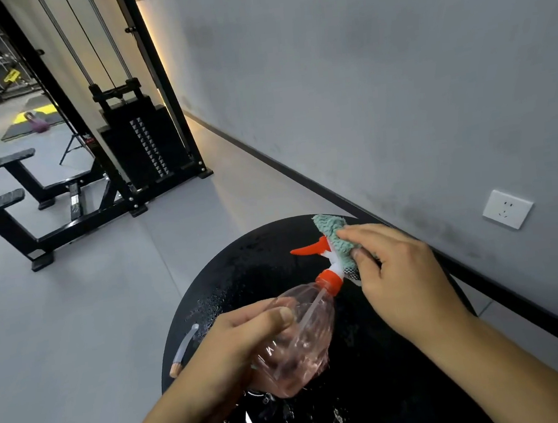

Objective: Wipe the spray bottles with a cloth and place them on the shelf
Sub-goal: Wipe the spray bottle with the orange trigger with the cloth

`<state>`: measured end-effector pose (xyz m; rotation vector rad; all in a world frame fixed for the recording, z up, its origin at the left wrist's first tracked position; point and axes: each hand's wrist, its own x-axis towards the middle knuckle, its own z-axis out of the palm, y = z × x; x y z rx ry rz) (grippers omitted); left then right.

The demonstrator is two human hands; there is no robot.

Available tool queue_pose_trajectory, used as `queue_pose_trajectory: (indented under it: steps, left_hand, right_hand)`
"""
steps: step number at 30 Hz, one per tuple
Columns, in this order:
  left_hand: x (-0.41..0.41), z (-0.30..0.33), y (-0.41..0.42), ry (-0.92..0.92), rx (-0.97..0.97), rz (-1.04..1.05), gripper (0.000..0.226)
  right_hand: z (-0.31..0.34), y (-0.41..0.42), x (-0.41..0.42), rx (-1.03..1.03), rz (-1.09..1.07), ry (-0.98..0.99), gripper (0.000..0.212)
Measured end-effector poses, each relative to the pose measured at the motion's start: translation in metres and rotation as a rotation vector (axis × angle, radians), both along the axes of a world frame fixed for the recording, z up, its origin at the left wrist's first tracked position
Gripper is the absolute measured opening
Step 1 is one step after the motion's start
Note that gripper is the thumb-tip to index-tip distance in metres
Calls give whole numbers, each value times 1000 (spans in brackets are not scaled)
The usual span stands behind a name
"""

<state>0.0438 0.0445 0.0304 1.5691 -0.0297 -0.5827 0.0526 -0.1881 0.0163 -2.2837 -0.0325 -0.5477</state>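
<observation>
Wiping the spray head over the wet black surface.

The left hand curls round the clear spray bottle, held tilted above the surface; the right hand pinches the teal cloth against the orange trigger. The thin plastic looks light, squashy and probably slick, so the body is best gripped.

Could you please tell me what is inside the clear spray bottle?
The spray bottle shows pinkish liquid and a thin dip tube running down from the orange collar. The left hand covers part of the body, so the liquid level cannot be judged.
</observation>
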Motion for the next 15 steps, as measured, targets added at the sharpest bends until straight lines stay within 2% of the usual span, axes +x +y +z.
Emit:
queue_pose_trajectory:
  steps: [6, 12, 15]
  left_hand:
    - [0, 0, 0, -6, 0, -8, 39]
    - [1, -1, 1, -32, 25, -18, 41]
    - [1, -3, -1, -47, 59, -23, 39]
  right_hand:
    - [0, 9, -3, -31, 102, 50, 39]
    - [0, 2, -1, -12, 35, 9, 39]
    - [-1, 11, -5, -36, 119, 34, 40]
